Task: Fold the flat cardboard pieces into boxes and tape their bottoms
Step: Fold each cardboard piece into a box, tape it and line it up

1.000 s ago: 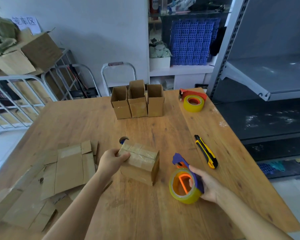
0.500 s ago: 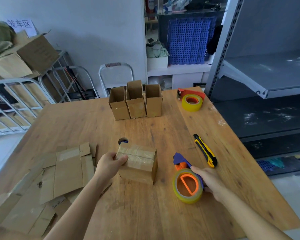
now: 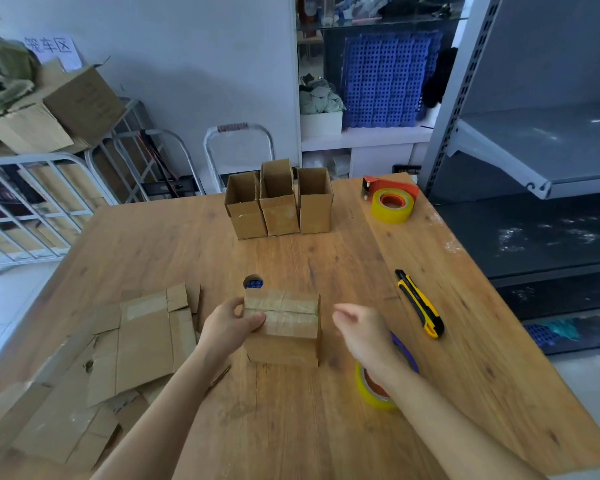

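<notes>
Under my loose, empty right hand (image 3: pixel 361 332) lay the released tape dispenser (image 3: pixel 369 393); left hand (image 3: pixel 229 327) gripped the box (image 3: pixel 284 336), bottom sealed.

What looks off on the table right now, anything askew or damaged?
Nothing spilled. The tape on the box in the left hand is wrinkled. The flat cardboard at the left lies in a loose, skewed heap. In the row of three boxes at the back, the middle one stands higher than its neighbours.
</notes>
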Motion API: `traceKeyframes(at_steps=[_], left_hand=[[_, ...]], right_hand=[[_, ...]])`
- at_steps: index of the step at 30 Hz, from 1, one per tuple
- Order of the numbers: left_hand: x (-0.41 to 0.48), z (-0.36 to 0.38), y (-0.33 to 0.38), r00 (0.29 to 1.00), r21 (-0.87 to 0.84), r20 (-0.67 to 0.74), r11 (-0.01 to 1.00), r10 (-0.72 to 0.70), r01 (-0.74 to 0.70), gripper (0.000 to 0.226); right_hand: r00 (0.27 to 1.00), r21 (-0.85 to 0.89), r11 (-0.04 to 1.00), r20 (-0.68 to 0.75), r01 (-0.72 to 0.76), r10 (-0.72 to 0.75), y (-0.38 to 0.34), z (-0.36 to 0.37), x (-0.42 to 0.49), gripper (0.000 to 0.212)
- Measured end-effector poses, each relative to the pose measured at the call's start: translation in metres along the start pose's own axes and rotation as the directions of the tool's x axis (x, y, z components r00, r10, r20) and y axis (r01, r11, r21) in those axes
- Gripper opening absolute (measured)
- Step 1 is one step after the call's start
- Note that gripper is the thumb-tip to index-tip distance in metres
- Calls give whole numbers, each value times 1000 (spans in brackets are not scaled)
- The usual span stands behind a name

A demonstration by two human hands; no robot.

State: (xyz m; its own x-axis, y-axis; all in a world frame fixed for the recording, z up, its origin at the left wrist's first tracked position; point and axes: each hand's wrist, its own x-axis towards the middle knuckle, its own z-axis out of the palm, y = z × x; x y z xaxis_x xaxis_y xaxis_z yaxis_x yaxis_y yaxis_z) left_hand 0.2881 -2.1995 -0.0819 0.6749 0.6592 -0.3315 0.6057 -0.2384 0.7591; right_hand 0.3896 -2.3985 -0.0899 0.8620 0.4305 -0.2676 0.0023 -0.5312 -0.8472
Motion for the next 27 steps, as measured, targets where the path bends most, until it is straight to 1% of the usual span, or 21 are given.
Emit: traceKeyframes(at_steps=[1,4,5,6,8,10,12,13,14,16,17,18,20,22,24,25,27], left_hand=[[1,0,1,1000,39,9,999,1,-1,51],[10,-4,3,996,145,79,989,-28,16,35],[14,-6,2,991,151,117,988,-57,39,33],[19,-8,0,982,138,162,988,-94,71,33],[24,-11,0,960,84,237,987,-150,133,36],[26,-13,1,952,53,264,988,-153,144,35],[23,-14,-1,955,32,268,992,-125,121,32],[18,-15,-3,961,-4,262,996,-89,93,30],[14,-17,-5,969,-68,245,996,-38,57,30],[6,-24,-6,980,-206,187,978,64,-24,38],[5,-27,-6,981,-248,172,968,92,-47,41],[4,-29,-4,978,-273,174,960,118,-67,41],[1,-30,2,968,-319,200,944,154,-85,45],[1,-28,6,968,-458,214,889,133,-21,51],[-1,-25,7,967,-571,233,819,106,47,44],[-4,-23,5,968,-571,232,819,93,58,42],[-7,-19,-3,972,-548,226,834,68,69,52]], right_hand=[[1000,8,1000,19,-2,2,-10,7,3,26],[1000,-134,990,4,32,-31,-26,19,14,50],[1000,-176,984,11,24,-23,-27,22,17,52],[999,-189,982,32,-5,11,-27,24,21,50],[993,-141,986,63,-92,101,-30,23,28,40],[980,-86,982,99,-167,175,-33,22,34,30],[966,23,974,135,-227,222,-33,19,35,20],[957,119,955,138,-270,254,-33,16,34,19],[947,255,913,139,-318,291,-30,12,34,22],[921,533,757,129,-378,369,-30,1,37,29],[917,599,709,118,-372,382,-29,-4,41,30],[928,591,728,105,-347,357,-29,-8,43,27],[957,465,838,92,-285,275,-29,-8,43,19],[975,312,924,48,-220,216,-24,0,36,25],[988,196,972,-55,-128,141,-17,7,24,29],[992,137,988,-94,-73,87,-13,11,19,30],[996,37,999,-89,-3,6,-2,20,11,30]])
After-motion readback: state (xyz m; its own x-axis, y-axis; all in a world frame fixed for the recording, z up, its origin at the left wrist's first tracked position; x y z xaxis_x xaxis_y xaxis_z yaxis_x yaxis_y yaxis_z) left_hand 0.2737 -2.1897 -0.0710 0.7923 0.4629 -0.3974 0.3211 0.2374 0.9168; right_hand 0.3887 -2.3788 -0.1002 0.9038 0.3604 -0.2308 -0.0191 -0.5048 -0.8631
